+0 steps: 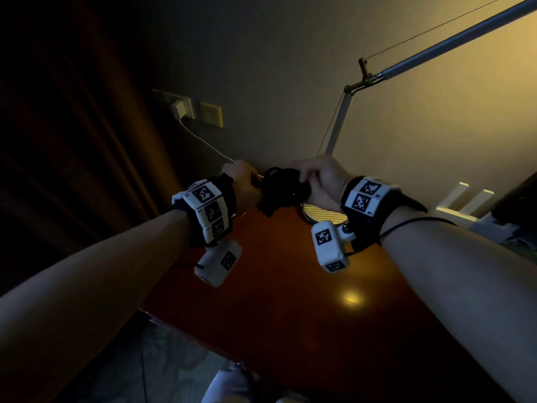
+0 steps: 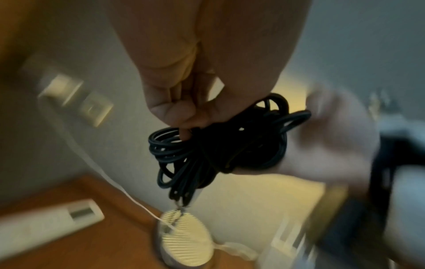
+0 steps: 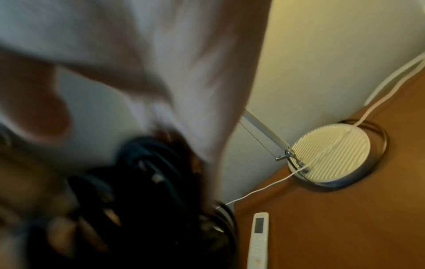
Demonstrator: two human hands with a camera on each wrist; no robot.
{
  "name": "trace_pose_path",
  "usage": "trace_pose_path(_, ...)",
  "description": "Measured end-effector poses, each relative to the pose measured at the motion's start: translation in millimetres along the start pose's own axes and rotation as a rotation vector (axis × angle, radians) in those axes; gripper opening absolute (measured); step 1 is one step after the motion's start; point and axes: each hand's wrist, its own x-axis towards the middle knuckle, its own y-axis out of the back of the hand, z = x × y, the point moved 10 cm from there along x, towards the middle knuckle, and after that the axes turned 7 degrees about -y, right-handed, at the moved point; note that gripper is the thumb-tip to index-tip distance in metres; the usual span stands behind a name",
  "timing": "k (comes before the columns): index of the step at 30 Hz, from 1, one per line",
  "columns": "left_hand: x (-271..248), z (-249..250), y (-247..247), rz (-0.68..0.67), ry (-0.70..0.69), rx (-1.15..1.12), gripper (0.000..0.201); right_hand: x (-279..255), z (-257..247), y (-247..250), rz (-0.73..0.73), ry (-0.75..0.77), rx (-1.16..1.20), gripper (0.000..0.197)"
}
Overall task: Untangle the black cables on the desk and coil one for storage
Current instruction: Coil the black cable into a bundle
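Observation:
A bundle of black cable (image 1: 280, 190) hangs in the air between both hands, above the far edge of the reddish wooden desk (image 1: 284, 286). My left hand (image 1: 242, 181) grips the bundle's left side; in the left wrist view its fingers (image 2: 184, 112) curl round the looped black cable (image 2: 216, 147). My right hand (image 1: 318, 180) holds the right side, fingers curled over the top. The right wrist view is blurred and shows the dark cable (image 3: 147, 196) under my right hand (image 3: 161, 91).
A desk lamp's round white base (image 3: 328, 154) stands at the wall, its arm (image 1: 453, 42) rising to the upper right. A white charger cord (image 1: 203, 141) runs from a wall socket (image 1: 178, 107). A white remote (image 3: 258, 240) lies on the desk.

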Motion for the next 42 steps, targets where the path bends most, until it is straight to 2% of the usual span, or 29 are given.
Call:
trace_pose_path(1, 0, 1, -2, 0.002, 0.004, 0.019, 0.023, -1, 2, -1, 0.006, -0.038, 0.051, 0.013)
trace_pose_path(2, 0, 3, -6, -0.019, 0.001, 0.045, 0.025, -1, 5, -4, -0.012, -0.073, 0.080, 0.023)
trace_pose_path(3, 1, 7, -10, -0.046, -0.011, 0.079, 0.028, 0, 3, -9, -0.026, -0.073, -0.002, 0.026)
trace_pose_path(6, 1, 21, -19, -0.093, -0.070, 0.164, 0.026, -3, 0, -15, -0.006, -0.117, -0.354, 0.010)
trace_pose_path(8, 1, 29, -26, -0.123, -0.111, 0.202, 0.022, 1, 3, -9, 0.049, -0.142, -0.457, 0.014)
trace_pose_path(11, 2, 36, -27, -0.110, -0.139, 0.244, 0.026, 4, 6, 2, 0.182, -0.100, -0.563, 0.025)
trace_pose_path(18, 0, 39, -20, -0.002, -0.120, 0.189, 0.026, -1, 11, 17, 0.289, -0.050, -0.485, 0.020)
trace_pose_path(21, -2, 40, -25, -0.022, -0.117, 0.178, 0.023, -1, 14, 20, 0.303, -0.043, -0.472, 0.011)
trace_pose_path(27, -8, 43, -34, -0.106, -0.095, 0.245, 0.025, -3, 14, 17, 0.273, -0.002, -0.479, 0.008)
trace_pose_path(30, -10, 52, -35, -0.094, -0.143, 0.282, 0.028, -12, 0, 8, 0.225, 0.110, -0.457, 0.036)
trace_pose_path(34, -6, 52, -33, -0.105, -0.168, 0.293, 0.023, -5, 7, 12, 0.211, -0.005, -0.470, 0.029)
trace_pose_path(36, -6, 53, -28, -0.098, -0.203, 0.296, 0.022, -2, 9, 13, 0.197, -0.038, -0.543, 0.032)
trace_pose_path(38, -6, 51, -29, -0.139, -0.226, 0.291, 0.022, 0, 9, 14, 0.187, -0.030, -0.565, 0.033)
trace_pose_path(42, 0, 45, -33, -0.199, -0.233, 0.251, 0.025, 0, 12, 12, 0.164, -0.021, -0.571, 0.018)
